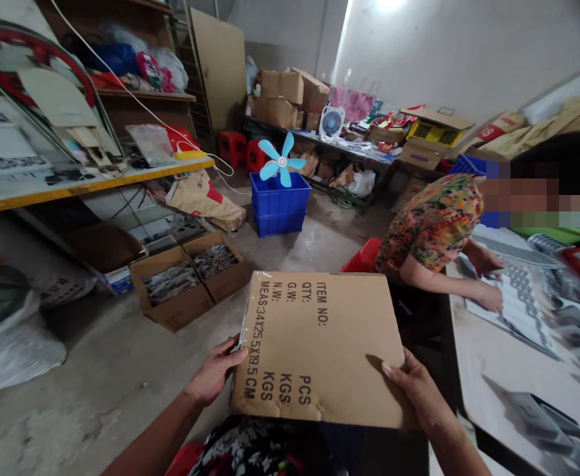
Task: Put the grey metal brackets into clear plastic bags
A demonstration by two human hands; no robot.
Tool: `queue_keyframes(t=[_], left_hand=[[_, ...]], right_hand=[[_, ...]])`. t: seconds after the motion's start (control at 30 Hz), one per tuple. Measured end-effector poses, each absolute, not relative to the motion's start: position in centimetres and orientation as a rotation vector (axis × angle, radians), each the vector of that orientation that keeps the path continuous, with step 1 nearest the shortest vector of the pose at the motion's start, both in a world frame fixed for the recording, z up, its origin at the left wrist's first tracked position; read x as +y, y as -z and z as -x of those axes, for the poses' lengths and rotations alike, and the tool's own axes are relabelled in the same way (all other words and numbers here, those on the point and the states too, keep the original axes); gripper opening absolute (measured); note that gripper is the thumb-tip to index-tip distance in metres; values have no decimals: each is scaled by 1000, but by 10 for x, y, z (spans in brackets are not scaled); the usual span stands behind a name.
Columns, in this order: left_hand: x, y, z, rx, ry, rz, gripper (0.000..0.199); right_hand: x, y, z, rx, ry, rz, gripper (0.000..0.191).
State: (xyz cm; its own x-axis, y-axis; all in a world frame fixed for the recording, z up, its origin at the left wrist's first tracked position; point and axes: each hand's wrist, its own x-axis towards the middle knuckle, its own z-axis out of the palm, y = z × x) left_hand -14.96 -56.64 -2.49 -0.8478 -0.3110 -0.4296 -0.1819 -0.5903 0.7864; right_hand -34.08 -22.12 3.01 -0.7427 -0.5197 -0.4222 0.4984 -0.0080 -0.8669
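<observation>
A brown cardboard box with black printed text, its lettering turned sideways, is held up in front of me. My left hand grips its left edge, thumb on the printed face. On the opposite edge, my right hand has its thumb on the face and the other fingers mostly hidden behind. Clear tape shows along the upper left edge of the box. Below it, dark patterned fabric covers my lap.
At right a person in a flowered shirt works at a white table. Two open cartons stand on the floor at left. Beyond are a blue crate with a fan and a yellow-edged table.
</observation>
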Motion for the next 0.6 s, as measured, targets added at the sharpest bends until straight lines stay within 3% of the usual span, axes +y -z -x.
queue_keyframes(t=[0.6], left_hand=[[-556,22,222,-1334,2682,-888,45]], right_hand=[[-218,-10,362,1830,2007,-39,38]])
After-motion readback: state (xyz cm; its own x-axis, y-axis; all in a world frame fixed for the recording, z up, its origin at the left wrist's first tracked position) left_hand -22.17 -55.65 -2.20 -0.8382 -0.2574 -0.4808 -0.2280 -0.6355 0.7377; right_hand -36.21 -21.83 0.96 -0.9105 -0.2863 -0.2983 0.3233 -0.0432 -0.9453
